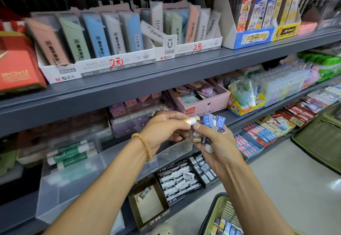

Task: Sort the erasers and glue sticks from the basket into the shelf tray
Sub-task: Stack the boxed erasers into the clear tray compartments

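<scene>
Your right hand (215, 142) holds many erasers (215, 124); your left hand (164, 128) pinches a glue stick (190, 121). Erasers could slip toward six o'clock, missing the basket (214, 214).

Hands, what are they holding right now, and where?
Left hand pinches a small glue stick at its end; right hand grips a bunch of erasers.
</scene>
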{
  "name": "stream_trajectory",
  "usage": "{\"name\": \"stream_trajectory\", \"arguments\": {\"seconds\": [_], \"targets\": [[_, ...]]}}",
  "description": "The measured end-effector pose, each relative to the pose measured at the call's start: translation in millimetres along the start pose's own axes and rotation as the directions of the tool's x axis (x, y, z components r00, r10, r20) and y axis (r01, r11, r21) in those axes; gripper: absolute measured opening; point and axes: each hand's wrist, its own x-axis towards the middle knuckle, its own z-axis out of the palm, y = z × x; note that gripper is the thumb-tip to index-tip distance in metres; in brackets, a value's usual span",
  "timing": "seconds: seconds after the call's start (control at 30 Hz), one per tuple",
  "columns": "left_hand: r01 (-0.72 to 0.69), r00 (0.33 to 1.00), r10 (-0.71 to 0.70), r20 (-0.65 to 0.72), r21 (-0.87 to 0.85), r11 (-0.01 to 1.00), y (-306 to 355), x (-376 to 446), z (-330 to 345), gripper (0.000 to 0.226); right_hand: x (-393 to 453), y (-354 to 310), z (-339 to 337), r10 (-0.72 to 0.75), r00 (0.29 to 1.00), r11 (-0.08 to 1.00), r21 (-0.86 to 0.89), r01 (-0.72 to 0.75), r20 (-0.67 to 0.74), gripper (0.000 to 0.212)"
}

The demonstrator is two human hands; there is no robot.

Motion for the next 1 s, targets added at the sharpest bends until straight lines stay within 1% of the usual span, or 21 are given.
{"name": "stream_trajectory", "arguments": {"seconds": [0.13,0.2,0.27,0.33,0.43,0.5,0.57,0.67,0.73,0.8,0.9,1.0], "targets": [[-0.005,0.998,0.001,-0.065,-0.062,0.998,0,1,-2,0.010,5,2,5,-0.008,1.000,1.000,0.001,0.008,-0.011,0.038],[-0.067,0.990,0.061,-0.128,-0.041,0.997,3,6,-11,0.015,9,2,7,-0.014,0.999,1.000,-0.025,0.013,-0.034,0.031],[-0.127,0.972,0.135,-0.193,0.052,0.991,7,10,-23,0.019,11,1,7,-0.014,0.999,0.999,-0.029,0.012,-0.048,0.028],[-0.149,0.942,0.184,-0.281,0.144,0.978,8,15,-35,0.020,11,-1,6,-0.016,0.998,0.999,-0.041,0.014,-0.058,0.029],[-0.115,0.892,0.239,-0.385,0.318,0.941,2,23,-52,0.012,11,-1,6,-0.011,0.998,0.998,-0.061,0.007,-0.057,0.033],[-0.077,0.877,0.247,-0.412,0.387,0.919,0,27,-57,0.015,12,-1,6,-0.010,0.998,0.998,-0.061,0.006,-0.061,0.034],[-0.097,0.872,0.263,-0.412,0.382,0.919,-2,32,-59,0.016,13,-2,5,-0.006,0.998,0.998,-0.060,0.002,-0.061,0.034],[-0.126,0.884,0.283,-0.373,0.393,0.911,-9,40,-54,0.026,13,-2,3,-0.002,0.999,0.998,-0.058,-0.001,-0.049,0.032],[-0.099,0.897,0.260,-0.358,0.409,0.907,-16,48,-53,0.029,13,-3,1,0.001,0.999,0.998,-0.059,-0.004,-0.040,0.031],[-0.063,0.916,0.233,-0.328,0.454,0.889,-20,53,-52,0.028,13,-3,-1,0.004,0.999,0.997,-0.073,-0.007,-0.041,0.030],[-0.092,0.927,0.269,-0.261,0.538,0.838,-24,59,-52,0.023,17,-3,-3,0.003,0.999,0.996,-0.088,-0.007,-0.047,0.030],[-0.068,0.926,0.269,-0.264,0.586,0.808,-25,62,-52,0.013,19,-2,-4,0.008,0.999,0.996,-0.087,-0.012,-0.039,0.031]]}}
